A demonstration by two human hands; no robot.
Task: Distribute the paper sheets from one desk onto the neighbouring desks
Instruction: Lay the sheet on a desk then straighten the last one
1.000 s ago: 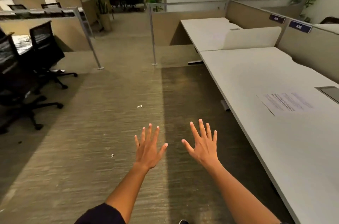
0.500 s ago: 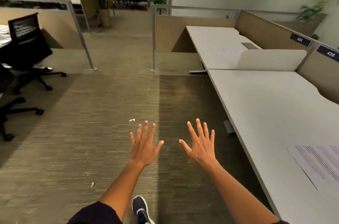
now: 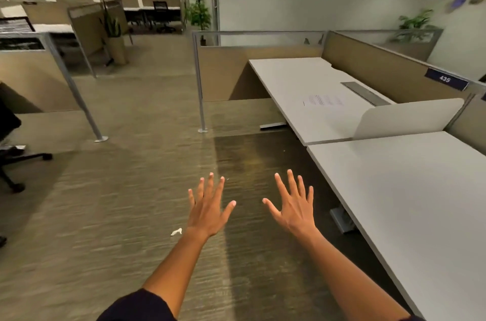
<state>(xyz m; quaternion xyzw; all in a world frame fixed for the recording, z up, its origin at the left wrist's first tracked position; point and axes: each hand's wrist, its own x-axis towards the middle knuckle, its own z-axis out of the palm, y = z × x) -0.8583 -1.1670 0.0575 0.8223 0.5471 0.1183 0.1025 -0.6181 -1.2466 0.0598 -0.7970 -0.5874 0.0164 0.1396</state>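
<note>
My left hand point(image 3: 209, 209) and my right hand point(image 3: 294, 206) are stretched out over the carpet, palms down, fingers spread, both holding nothing. To their right runs a white near desk point(image 3: 410, 205) whose visible top is bare. Beyond it, behind a low white divider point(image 3: 405, 117), stands a far desk point(image 3: 294, 79) with one printed paper sheet point(image 3: 323, 100) lying flat near its middle. Both hands are well short of that sheet.
Beige partition panels point(image 3: 378, 68) with a number tag 435 point(image 3: 445, 79) back the desks. Metal posts point(image 3: 200, 89) stand in the aisle. A black office chair base point(image 3: 15, 163) sits at the left. A white scrap point(image 3: 176, 232) lies on the carpet. Potted plants stand further back.
The view has moved forward along the aisle. The sheet on the near desk has slid out of view, and the far desk with its sheet has come closer. Both hands stayed spread.
</note>
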